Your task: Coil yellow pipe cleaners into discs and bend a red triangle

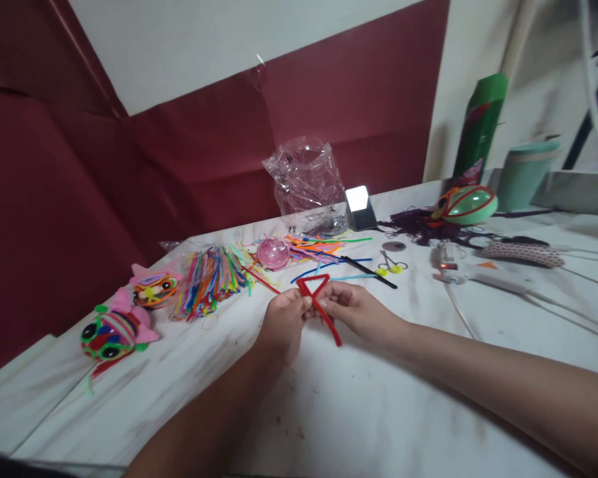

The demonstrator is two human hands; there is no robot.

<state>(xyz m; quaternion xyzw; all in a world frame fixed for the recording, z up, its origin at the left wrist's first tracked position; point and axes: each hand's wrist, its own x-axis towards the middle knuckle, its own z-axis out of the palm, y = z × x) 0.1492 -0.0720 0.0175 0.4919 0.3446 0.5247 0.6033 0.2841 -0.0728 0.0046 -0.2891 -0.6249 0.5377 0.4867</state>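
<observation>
Both of my hands meet over the middle of the white table (pixel 379 398). Between them is a red pipe cleaner (pixel 317 297) bent into a small triangle loop with a tail hanging down. My left hand (pixel 284 322) pinches it at the crossing from the left. From the right, my right hand (pixel 353 309) pinches the same spot. The loop stands above the fingers, and the tail points down and right toward the tabletop.
A bundle of coloured pipe cleaners (pixel 212 279), a pink ball (pixel 274 253), two finished pipe-cleaner balls (pixel 114 332), small scissors (pixel 391 265), a glue gun (pixel 446 262) with cord, a clear plastic bag (pixel 306 176), a green ball (pixel 468 204) and a teal cup (pixel 528 172) lie around.
</observation>
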